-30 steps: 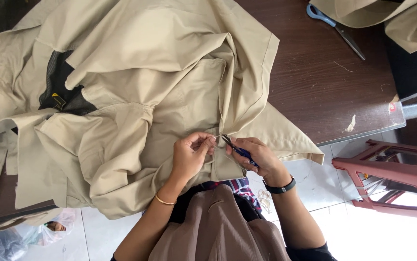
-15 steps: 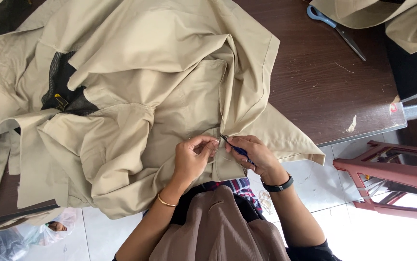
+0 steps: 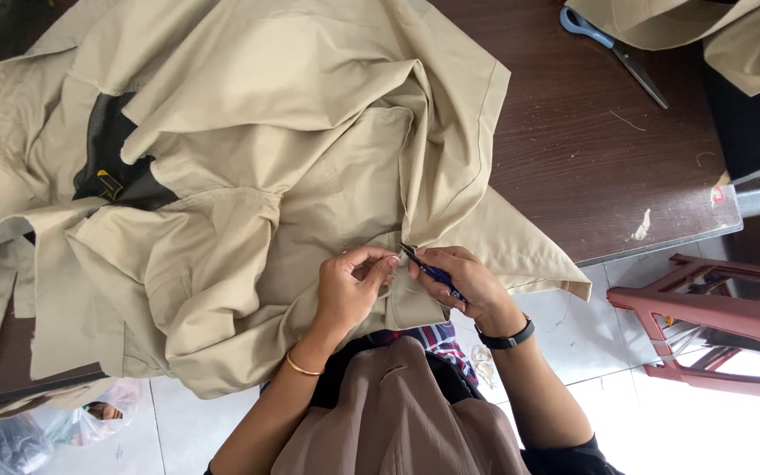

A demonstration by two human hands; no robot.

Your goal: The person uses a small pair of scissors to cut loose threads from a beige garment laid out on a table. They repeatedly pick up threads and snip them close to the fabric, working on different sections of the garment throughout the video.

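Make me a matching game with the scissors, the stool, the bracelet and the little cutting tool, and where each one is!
Things:
1. scissors with blue handles
2. red plastic stool
3. gold bracelet
4. small blue-handled thread snips

Places:
A. on the left hand's wrist
B. held in the right hand
C. at the far edge of the dark wooden table
D. on the tiled floor beside the table

Pairs: 1-C, 2-D, 3-A, 4-B

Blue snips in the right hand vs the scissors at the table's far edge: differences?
The blue snips are small and gripped in the right hand, tip at the beige garment. The scissors are longer, with a light-blue loop handle, lying untouched on the wooden table. Both are blue-handled cutting tools.
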